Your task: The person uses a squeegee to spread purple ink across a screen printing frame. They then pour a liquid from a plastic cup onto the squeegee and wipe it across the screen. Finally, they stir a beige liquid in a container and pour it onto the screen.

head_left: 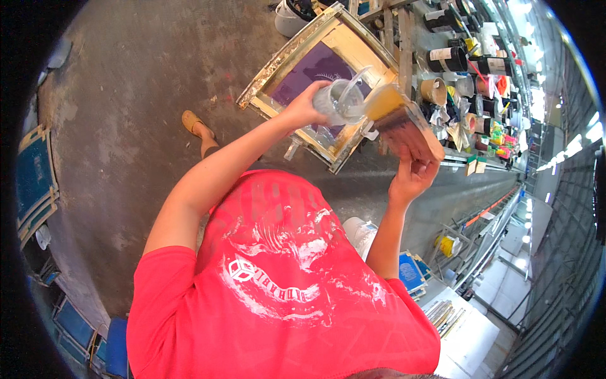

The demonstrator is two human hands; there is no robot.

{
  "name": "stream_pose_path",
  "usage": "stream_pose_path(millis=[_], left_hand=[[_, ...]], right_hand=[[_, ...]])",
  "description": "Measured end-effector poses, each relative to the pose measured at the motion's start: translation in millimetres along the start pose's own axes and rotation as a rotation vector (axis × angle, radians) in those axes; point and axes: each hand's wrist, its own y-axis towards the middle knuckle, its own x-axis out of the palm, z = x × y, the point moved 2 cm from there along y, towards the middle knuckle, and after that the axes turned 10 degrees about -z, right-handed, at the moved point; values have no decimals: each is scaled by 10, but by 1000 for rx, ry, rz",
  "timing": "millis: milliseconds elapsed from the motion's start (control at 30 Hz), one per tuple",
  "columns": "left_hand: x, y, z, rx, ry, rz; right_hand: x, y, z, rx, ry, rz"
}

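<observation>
On head cam I see the left hand (309, 108) curled around a clear cup (339, 101), held over the purple-centred framed screen (275, 62). Right hand (413, 179) pinches a brown squeegee (407, 128), its yellow end just beside the cup's mouth. Can't tell if they touch.

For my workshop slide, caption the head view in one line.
The left hand holds a clear cup and the right hand a wooden-handled squeegee, with a purple-centred framed printing screen beyond.
</observation>
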Motion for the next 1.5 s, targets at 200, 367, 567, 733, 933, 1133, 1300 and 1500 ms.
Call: stream_pose_path(millis=[200,367,567,733,933,1133,1300,1500], left_hand=[[238,55,541,218,-134,14],[382,10,976,244,-299,8],[407,-31,1239,274,-338,20],[435,-199,1443,323,-367,10],[396,-373,1663,344,-341,15],[346,-547,1760,373,-403,22],[314,-662,1825,383,-397,36],[290,-647,1816,448,-376,96]], right_hand=[[-20,57,-216,-181,-156,152],[-8,194,-364,-201,-189,143],[47,243,-445,-306,-535,161],[98,230,-388,-308,-399,146],[-33,302,-247,-350,-382,57],[-143,403,-48,-333,-431,-22],[-116,431,4,-341,-466,-23],[-127,411,128,-217,-363,1]])
